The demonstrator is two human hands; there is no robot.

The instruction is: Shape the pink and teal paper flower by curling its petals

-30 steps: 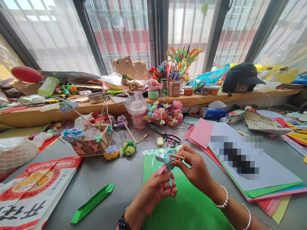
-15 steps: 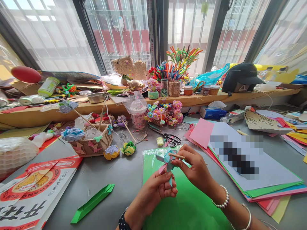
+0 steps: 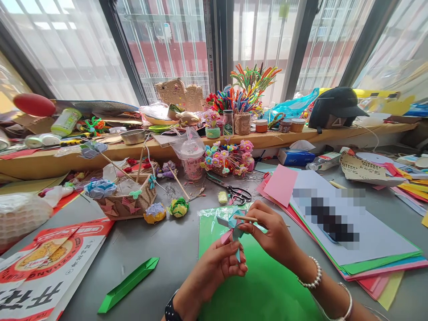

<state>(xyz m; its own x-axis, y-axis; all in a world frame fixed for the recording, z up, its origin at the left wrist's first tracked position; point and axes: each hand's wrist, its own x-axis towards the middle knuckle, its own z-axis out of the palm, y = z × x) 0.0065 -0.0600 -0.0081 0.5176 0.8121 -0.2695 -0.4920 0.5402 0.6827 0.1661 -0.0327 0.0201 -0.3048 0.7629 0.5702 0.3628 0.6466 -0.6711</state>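
A folded paper flower (image 3: 236,219) in light blue and pink is pinched from below between the thumb and fingers of my left hand (image 3: 220,264). My right hand (image 3: 272,226) grips a thin wooden stick (image 3: 245,218), whose tip lies against the blue petals. Under both hands spreads a green paper sheet (image 3: 264,285) in a clear sleeve. To the left, a folded green paper strip (image 3: 129,285) rests on the grey table. Two finished paper flowers, one purple and yellow (image 3: 154,213) and one green and yellow (image 3: 178,207), sit farther back.
Black-handled scissors (image 3: 239,195) lie behind the hands. A stack of coloured paper (image 3: 368,227) is on the right, with a blurred-out object on top. A cardboard basket (image 3: 129,203), a plastic cup (image 3: 193,160) and fuzzy-wire flowers (image 3: 227,158) line the back. A printed bag (image 3: 50,267) lies left.
Almost nothing differs. The view has shifted very slightly, and both hands keep the same hold on the paper flower and the stick.
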